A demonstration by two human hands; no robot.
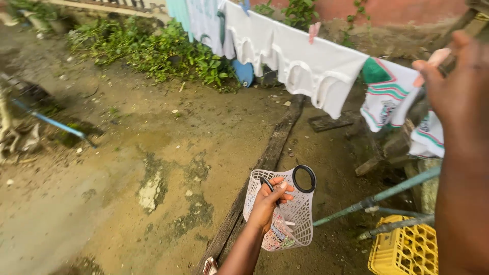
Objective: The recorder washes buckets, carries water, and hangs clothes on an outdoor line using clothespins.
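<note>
My left hand [268, 201] is closed around a black ring handle of a white mesh bag [293, 214] that hangs below the line; small pegs show through its mesh. My right hand [453, 86] is raised at the right edge, close to the camera, pinching a pale pink peg [433, 63] at the clothesline beside a white cloth with green and red stripes [389, 94]. A white shirt [305, 61] hangs to its left, pinned by a pink peg [314, 30].
More pale laundry [204, 20] hangs farther along the line. A long dark wooden plank [265, 163] lies on the wet dirt ground. A yellow crate [405, 249] and green pipes [382, 196] sit at bottom right. Green plants [153, 51] border the yard.
</note>
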